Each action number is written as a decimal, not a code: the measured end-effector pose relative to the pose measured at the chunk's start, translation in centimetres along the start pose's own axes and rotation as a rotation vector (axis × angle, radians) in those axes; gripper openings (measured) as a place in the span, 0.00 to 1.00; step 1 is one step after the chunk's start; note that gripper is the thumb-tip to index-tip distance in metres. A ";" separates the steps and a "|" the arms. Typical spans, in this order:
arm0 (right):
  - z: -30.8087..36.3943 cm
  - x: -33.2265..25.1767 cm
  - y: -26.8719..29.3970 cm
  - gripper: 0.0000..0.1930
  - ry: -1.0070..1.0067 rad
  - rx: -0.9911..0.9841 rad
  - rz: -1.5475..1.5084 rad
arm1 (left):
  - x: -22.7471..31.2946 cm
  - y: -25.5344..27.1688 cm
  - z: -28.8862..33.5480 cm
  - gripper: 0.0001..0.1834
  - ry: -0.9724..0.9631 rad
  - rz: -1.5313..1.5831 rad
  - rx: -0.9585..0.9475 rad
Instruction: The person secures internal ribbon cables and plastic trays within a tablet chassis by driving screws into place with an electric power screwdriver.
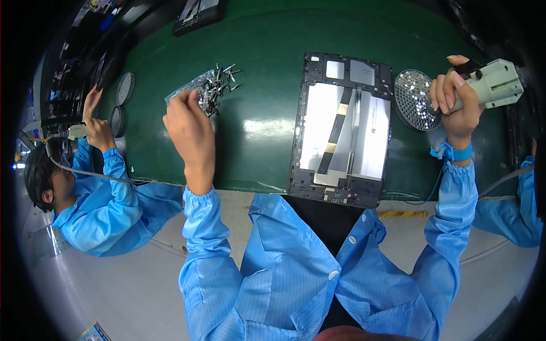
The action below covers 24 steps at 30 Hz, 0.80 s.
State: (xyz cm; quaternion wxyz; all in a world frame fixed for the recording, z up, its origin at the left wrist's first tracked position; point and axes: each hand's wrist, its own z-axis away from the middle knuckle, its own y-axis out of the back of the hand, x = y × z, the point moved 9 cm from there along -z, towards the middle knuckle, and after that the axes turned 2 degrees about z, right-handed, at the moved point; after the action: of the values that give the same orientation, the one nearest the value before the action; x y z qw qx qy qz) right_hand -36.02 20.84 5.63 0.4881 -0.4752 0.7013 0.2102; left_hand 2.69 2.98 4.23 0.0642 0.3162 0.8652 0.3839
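Screws are being fetched: small dark metal parts point(219, 85) are pinched by the left hand point(190, 133), a pale electric screwdriver point(495, 84) gripped by the right hand point(455, 105); careful seating in the open dark tablet chassis point(341, 128) seems called for.

One open tablet frame point(340, 128) lies on the green counter point(261, 122). One round tray of tiny screws point(418, 99) sits beside it. One electric screwdriver point(493, 83). One clear bag point(196, 91) with many small metal pieces point(222, 79). Two round dark dishes point(121, 102) sit farther left.
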 end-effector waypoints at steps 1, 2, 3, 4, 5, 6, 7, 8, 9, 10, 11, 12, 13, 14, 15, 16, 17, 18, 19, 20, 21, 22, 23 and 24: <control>0.0 0.1 -0.1 0.17 -0.010 0.003 -0.015 | -1.3 -0.1 -0.3 0.07 0.116 0.176 0.007; 0.0 0.1 0.0 0.17 -0.009 0.003 -0.012 | -1.2 0.0 -0.9 0.07 0.117 0.179 0.008; 0.1 0.2 0.1 0.17 -0.019 0.009 -0.029 | -1.5 -0.2 -1.5 0.09 0.172 0.383 -0.022; 0.1 0.3 0.2 0.17 -0.029 0.015 -0.045 | -1.6 -0.5 -2.1 0.10 0.226 0.588 -0.052; 0.1 0.3 0.3 0.17 -0.026 0.017 -0.041 | -1.2 -1.2 -2.5 0.12 0.307 0.732 -0.127; 0.1 0.2 0.2 0.17 -0.015 0.010 -0.033 | -0.5 -1.1 -3.0 0.12 0.306 0.735 -0.125; 0.1 0.0 0.2 0.17 -0.004 0.004 -0.024 | 1.0 -2.2 -3.5 0.12 0.282 0.854 -0.209; 0.1 -0.1 0.2 0.17 -0.001 0.005 -0.021 | 2.7 -3.2 -4.0 0.12 0.255 0.972 -0.294; 0.1 -0.1 0.1 0.17 0.003 0.010 -0.029 | 4.2 -4.2 -4.5 0.12 0.219 1.048 -0.381; 0.1 -0.2 0.0 0.17 0.007 0.016 -0.037 | 5.3 -5.4 -4.7 0.12 0.215 1.036 -0.488; 0.2 -0.2 0.0 0.17 0.009 0.014 -0.034 | 6.2 -6.9 -4.9 0.12 0.223 1.088 -0.543; 0.2 -0.2 0.0 0.17 0.010 0.012 -0.037 | 7.2 -8.3 -5.0 0.13 0.230 1.139 -0.597; 0.1 -0.3 0.0 0.16 0.010 0.011 -0.039 | 8.0 -9.1 -5.2 0.13 0.228 1.142 -0.595; 0.2 -0.3 0.2 0.16 0.013 0.015 -0.033 | 8.9 -10.5 -5.0 0.14 0.276 1.183 -0.640; 0.2 -0.3 0.0 0.17 0.014 0.008 -0.041 | 9.6 -11.7 -4.7 0.15 0.325 1.223 -0.687; 0.2 -0.3 -0.1 0.17 0.014 0.001 -0.049 | 10.1 -12.3 -4.6 0.15 0.320 1.228 -0.690; 0.2 -0.3 0.0 0.17 0.012 0.006 -0.044 | 10.6 -12.8 -4.3 0.15 0.326 1.274 -0.686; 0.1 -0.3 -0.1 0.17 0.014 -0.001 -0.047 | 11.0 -13.3 -4.0 0.16 0.333 1.319 -0.682; 0.1 -0.3 -0.2 0.17 0.016 -0.008 -0.050 | 10.9 -13.8 -3.7 0.17 0.345 1.280 -0.683; 0.2 -0.2 -0.1 0.17 0.011 0.003 -0.043 | 11.2 -14.0 -3.5 0.17 0.343 1.287 -0.695; 0.2 -0.3 -0.1 0.17 0.018 0.002 -0.046 | 11.1 -14.1 -3.4 0.17 0.365 1.302 -0.684; 0.2 -0.4 -0.1 0.17 0.024 0.001 -0.051 | 10.9 -14.2 -3.3 0.18 0.388 1.316 -0.672; 0.1 -0.6 -0.4 0.13 0.040 -0.030 -0.067 | 10.9 -14.1 -3.4 0.18 0.380 1.295 -0.678; 0.1 -0.5 -0.1 0.13 0.033 -0.020 -0.062 | 11.0 -14.1 -3.5 0.18 0.340 1.267 -0.681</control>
State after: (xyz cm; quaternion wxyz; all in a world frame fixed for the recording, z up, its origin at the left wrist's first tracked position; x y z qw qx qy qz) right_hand -35.85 21.10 6.10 0.4781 -0.5051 0.6918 0.1940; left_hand -14.27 0.26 -1.78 -0.2103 0.6537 0.3478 0.6383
